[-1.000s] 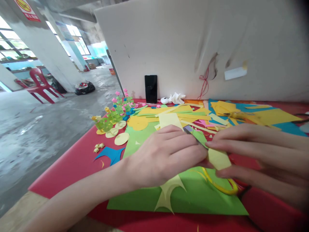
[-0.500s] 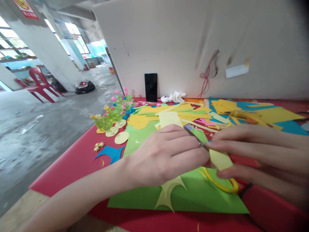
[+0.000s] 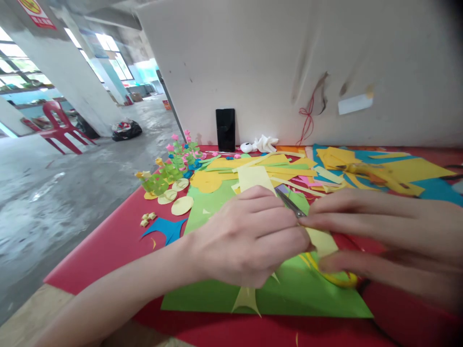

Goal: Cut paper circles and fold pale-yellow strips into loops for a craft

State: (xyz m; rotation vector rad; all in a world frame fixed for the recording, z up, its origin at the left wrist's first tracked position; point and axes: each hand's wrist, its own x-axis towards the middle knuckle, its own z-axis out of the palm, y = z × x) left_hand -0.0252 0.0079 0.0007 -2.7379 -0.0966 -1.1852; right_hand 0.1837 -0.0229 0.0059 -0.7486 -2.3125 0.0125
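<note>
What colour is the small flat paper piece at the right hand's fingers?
Pale yellow; the paper piece shows best in the head view.

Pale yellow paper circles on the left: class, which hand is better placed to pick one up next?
Probably the left hand: it is nearer the pale yellow paper circles, while the right hand is on its far side, by a pale yellow paper piece.

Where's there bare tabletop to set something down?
Bare red tabletop shows left of the blue paper scrap and small yellow stars, between the left forearm and tabletop's left edge; a narrower strip, with a yellow sliver, fronts the green sheet. Crowded: around the scissors, between left hand and right hand, and beyond, where paper strips pile up.
</note>
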